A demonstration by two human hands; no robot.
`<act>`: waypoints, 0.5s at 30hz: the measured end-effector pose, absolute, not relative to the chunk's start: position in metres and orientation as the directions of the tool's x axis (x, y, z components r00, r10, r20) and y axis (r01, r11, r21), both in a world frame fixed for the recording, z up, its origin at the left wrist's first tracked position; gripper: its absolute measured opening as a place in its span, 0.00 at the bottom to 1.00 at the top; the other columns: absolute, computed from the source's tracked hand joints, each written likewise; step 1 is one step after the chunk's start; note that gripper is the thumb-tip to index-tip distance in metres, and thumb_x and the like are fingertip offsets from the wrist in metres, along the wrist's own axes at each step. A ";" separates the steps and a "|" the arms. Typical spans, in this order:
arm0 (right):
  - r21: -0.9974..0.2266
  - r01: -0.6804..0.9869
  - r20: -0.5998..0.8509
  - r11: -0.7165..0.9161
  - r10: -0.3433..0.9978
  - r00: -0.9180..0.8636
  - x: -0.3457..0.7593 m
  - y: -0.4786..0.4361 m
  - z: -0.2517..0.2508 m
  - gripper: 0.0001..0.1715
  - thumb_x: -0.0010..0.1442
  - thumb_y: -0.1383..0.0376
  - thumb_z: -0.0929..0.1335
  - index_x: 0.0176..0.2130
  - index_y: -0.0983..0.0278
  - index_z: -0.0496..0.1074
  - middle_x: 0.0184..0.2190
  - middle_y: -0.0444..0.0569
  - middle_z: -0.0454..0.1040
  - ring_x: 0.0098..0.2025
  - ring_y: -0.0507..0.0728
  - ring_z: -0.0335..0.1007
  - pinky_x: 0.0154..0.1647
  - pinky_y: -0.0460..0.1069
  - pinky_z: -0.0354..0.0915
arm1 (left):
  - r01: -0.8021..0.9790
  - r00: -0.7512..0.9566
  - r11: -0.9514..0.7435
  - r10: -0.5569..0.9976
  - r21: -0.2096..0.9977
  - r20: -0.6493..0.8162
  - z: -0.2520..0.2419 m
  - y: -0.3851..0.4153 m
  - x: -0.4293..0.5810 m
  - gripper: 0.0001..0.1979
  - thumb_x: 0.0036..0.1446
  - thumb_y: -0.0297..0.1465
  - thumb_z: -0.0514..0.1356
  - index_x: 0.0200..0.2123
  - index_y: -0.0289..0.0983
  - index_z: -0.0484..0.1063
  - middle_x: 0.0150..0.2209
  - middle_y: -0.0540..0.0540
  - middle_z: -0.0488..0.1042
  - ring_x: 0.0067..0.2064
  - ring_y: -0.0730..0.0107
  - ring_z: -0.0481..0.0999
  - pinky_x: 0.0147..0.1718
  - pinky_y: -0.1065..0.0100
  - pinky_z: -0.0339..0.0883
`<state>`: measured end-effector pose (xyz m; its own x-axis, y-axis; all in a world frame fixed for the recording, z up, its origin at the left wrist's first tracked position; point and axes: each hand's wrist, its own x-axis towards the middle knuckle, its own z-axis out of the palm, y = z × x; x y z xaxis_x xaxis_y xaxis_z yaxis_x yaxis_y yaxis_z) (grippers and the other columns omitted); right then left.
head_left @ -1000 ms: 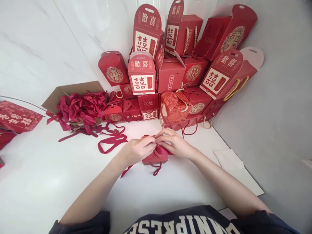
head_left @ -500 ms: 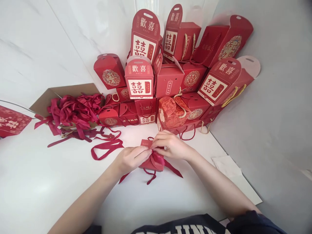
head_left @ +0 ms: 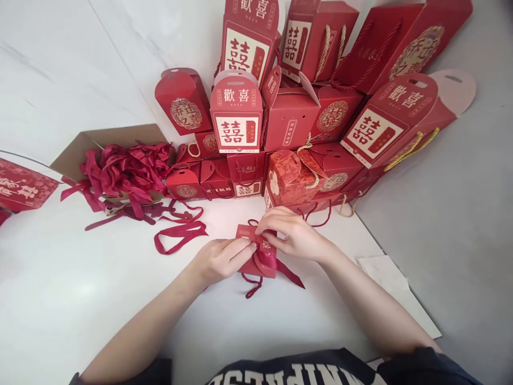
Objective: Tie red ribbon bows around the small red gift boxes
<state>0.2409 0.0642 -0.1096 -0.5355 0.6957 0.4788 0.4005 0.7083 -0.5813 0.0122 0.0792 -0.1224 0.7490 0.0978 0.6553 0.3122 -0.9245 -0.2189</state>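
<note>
A small red gift box (head_left: 262,271) lies on the white table in front of me, a dark red cord handle (head_left: 253,289) trailing from its near side. Crimson ribbon (head_left: 292,275) crosses the box, with a loop near the middle and a tail running to the right. My left hand (head_left: 222,260) is closed in a pinch on the ribbon at the box's centre. Just above and to the right, my right hand (head_left: 298,233) pinches at the ribbon with thumb and forefinger. The fingertips partly hide the knot area.
Behind stand stacked red gift boxes (head_left: 236,131) with cord handles. At back left, a brown cardboard box (head_left: 72,152) holds a heap of crimson ribbons (head_left: 124,168). A loose ribbon (head_left: 180,235) lies left of my hands. White paper (head_left: 385,272) lies at the right, beside a grey wall.
The view has shifted, so the stacked boxes appear larger and higher. My right hand's fingers have lifted slightly, showing more of the box top. My left hand keeps its pinch.
</note>
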 end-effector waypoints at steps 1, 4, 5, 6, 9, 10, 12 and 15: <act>-0.585 0.406 0.473 0.702 0.702 -0.533 0.241 0.064 -0.109 0.10 0.61 0.73 0.65 0.41 0.61 0.72 0.37 0.48 0.77 0.43 0.57 0.71 0.50 0.55 0.65 | 0.314 0.753 -0.923 0.100 -0.222 0.650 -0.122 0.079 0.012 0.08 0.56 0.20 0.61 0.40 0.31 0.71 0.33 0.47 0.78 0.30 0.72 0.78 0.25 0.71 0.72; -0.600 0.381 0.437 0.703 0.687 -0.581 0.241 0.065 -0.109 0.10 0.61 0.73 0.66 0.42 0.61 0.71 0.39 0.48 0.77 0.43 0.56 0.72 0.54 0.56 0.63 | 0.319 0.764 -0.923 0.118 -0.213 0.634 -0.121 0.077 0.012 0.07 0.57 0.21 0.61 0.40 0.31 0.71 0.33 0.47 0.78 0.30 0.72 0.78 0.25 0.72 0.72; -0.598 0.372 0.433 0.710 0.677 -0.595 0.240 0.065 -0.110 0.10 0.61 0.73 0.66 0.42 0.61 0.71 0.38 0.47 0.77 0.42 0.55 0.72 0.55 0.56 0.63 | 0.322 0.764 -0.923 0.121 -0.211 0.634 -0.121 0.077 0.012 0.07 0.57 0.21 0.60 0.40 0.31 0.71 0.33 0.47 0.77 0.30 0.72 0.78 0.25 0.71 0.72; -0.588 0.370 0.437 0.719 0.668 -0.603 0.240 0.064 -0.110 0.09 0.61 0.73 0.66 0.41 0.62 0.71 0.37 0.46 0.77 0.40 0.54 0.72 0.56 0.56 0.62 | 0.325 0.762 -0.922 0.124 -0.210 0.636 -0.121 0.076 0.012 0.07 0.57 0.21 0.60 0.40 0.31 0.71 0.33 0.47 0.77 0.30 0.72 0.78 0.25 0.71 0.72; -0.483 0.444 0.463 0.754 0.651 -0.601 0.238 0.060 -0.108 0.08 0.63 0.73 0.64 0.40 0.63 0.70 0.35 0.46 0.76 0.39 0.54 0.71 0.58 0.56 0.61 | 0.347 0.748 -0.912 0.129 -0.219 0.651 -0.122 0.076 0.013 0.07 0.56 0.20 0.61 0.40 0.30 0.70 0.32 0.47 0.77 0.30 0.72 0.78 0.25 0.71 0.72; -0.418 0.486 0.475 0.768 0.640 -0.604 0.237 0.058 -0.105 0.08 0.63 0.73 0.63 0.40 0.63 0.70 0.35 0.47 0.76 0.40 0.54 0.71 0.59 0.57 0.60 | 0.354 0.750 -0.908 0.134 -0.223 0.648 -0.122 0.075 0.014 0.08 0.56 0.19 0.61 0.40 0.31 0.70 0.32 0.47 0.77 0.29 0.72 0.78 0.26 0.71 0.72; -0.284 0.555 0.490 0.782 0.616 -0.617 0.236 0.053 -0.099 0.11 0.64 0.73 0.62 0.42 0.63 0.70 0.35 0.48 0.76 0.43 0.56 0.70 0.62 0.59 0.56 | 0.364 0.763 -0.900 0.142 -0.238 0.631 -0.123 0.074 0.014 0.09 0.56 0.19 0.61 0.41 0.31 0.70 0.33 0.47 0.77 0.29 0.73 0.78 0.26 0.71 0.72; -0.281 0.582 0.474 0.763 0.638 -0.607 0.236 0.050 -0.094 0.14 0.63 0.73 0.62 0.47 0.62 0.69 0.40 0.49 0.77 0.47 0.57 0.69 0.63 0.61 0.55 | 0.374 0.768 -0.892 0.144 -0.254 0.625 -0.122 0.073 0.015 0.08 0.55 0.19 0.61 0.40 0.31 0.71 0.33 0.47 0.77 0.29 0.73 0.78 0.25 0.71 0.72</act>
